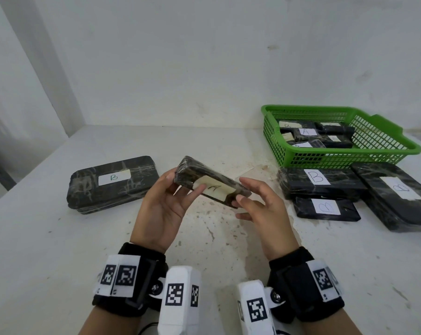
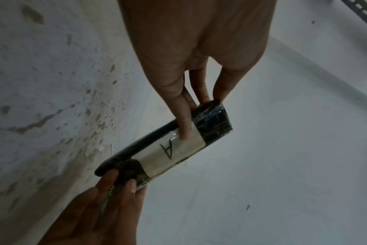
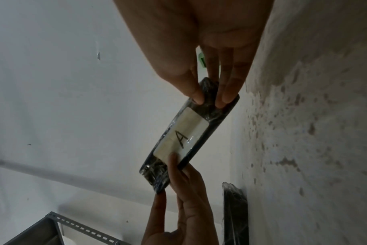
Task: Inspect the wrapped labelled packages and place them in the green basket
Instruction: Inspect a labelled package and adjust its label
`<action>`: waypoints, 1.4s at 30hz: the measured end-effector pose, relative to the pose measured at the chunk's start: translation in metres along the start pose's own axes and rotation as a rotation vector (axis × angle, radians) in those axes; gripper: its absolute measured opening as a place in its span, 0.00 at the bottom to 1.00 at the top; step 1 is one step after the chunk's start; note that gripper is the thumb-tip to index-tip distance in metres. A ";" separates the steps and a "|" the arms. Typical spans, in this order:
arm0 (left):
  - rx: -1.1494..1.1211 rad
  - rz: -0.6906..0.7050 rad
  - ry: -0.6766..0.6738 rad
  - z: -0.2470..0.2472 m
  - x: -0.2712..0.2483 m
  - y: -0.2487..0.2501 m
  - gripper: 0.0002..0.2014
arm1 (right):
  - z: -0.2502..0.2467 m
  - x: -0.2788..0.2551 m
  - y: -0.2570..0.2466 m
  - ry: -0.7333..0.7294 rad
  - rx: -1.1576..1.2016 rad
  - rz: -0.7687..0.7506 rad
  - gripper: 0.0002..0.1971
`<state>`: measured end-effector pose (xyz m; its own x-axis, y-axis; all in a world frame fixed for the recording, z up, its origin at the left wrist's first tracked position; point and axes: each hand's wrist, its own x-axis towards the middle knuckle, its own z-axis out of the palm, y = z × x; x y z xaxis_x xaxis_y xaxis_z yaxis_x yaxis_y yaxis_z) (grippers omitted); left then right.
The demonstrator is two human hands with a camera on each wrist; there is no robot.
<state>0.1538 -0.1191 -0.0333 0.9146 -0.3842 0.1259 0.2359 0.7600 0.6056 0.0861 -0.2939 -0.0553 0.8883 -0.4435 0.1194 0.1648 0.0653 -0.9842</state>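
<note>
Packages point(image 1: 315, 135) already fill the green basket point(image 1: 383, 151); four wait on the table point(image 1: 59, 250); both hands point(image 1: 161, 209) point(image 1: 260, 209) pinch package A point(image 1: 212, 181).

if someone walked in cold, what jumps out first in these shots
First, the wrapped package labelled A, held tilted above the table at centre, the left hand pinching one end and the right hand the other. Next, the bright green basket at the far right, already holding several wrapped packages. Dark packages labelled B lie in front of the basket, and one lies alone on the left.
</note>
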 end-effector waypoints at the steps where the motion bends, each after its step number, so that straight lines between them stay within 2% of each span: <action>1: -0.019 -0.004 0.016 0.000 0.000 0.000 0.11 | -0.001 0.001 0.001 0.030 -0.010 0.016 0.16; 5: -0.062 -0.018 0.119 -0.001 0.002 0.001 0.11 | -0.004 0.003 0.002 0.095 -0.003 0.060 0.14; 11: 0.061 -0.048 0.209 -0.003 0.003 -0.001 0.14 | -0.007 0.005 -0.005 0.190 0.107 0.036 0.09; 16: 0.208 -0.044 0.201 0.006 0.001 -0.011 0.24 | -0.022 0.009 -0.022 0.255 0.110 0.007 0.06; 21: 0.301 -0.127 0.106 0.043 0.014 -0.024 0.25 | -0.065 0.022 -0.063 0.281 0.026 -0.097 0.05; 24: 0.318 -0.189 0.057 0.076 0.031 -0.044 0.17 | -0.105 0.037 -0.094 0.323 -0.016 -0.122 0.06; 25: 0.315 -0.202 0.066 0.087 0.040 -0.053 0.13 | -0.121 0.044 -0.105 0.342 -0.031 -0.133 0.06; 27: 0.332 -0.214 0.110 0.105 0.057 -0.073 0.11 | -0.151 0.063 -0.126 0.389 -0.061 -0.161 0.05; 30: 0.404 -0.191 0.204 0.124 0.093 -0.100 0.08 | -0.195 0.102 -0.160 0.484 -0.159 -0.217 0.08; 32: 0.502 -0.157 0.277 0.125 0.119 -0.116 0.07 | -0.220 0.130 -0.176 0.534 -0.261 -0.196 0.10; 34: 0.583 -0.154 0.311 0.126 0.142 -0.130 0.14 | -0.243 0.157 -0.183 0.577 -0.380 -0.143 0.12; 37: 0.621 -0.187 0.326 0.129 0.163 -0.142 0.22 | -0.269 0.188 -0.176 0.614 -0.594 -0.042 0.12; 42: 0.615 -0.222 0.300 0.122 0.179 -0.158 0.24 | -0.286 0.222 -0.149 0.608 -0.800 0.075 0.12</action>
<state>0.2402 -0.3723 -0.0107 0.9383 -0.2677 -0.2188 0.2792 0.2136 0.9362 0.1359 -0.6581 0.0799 0.4784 -0.8582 0.1860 -0.4174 -0.4086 -0.8117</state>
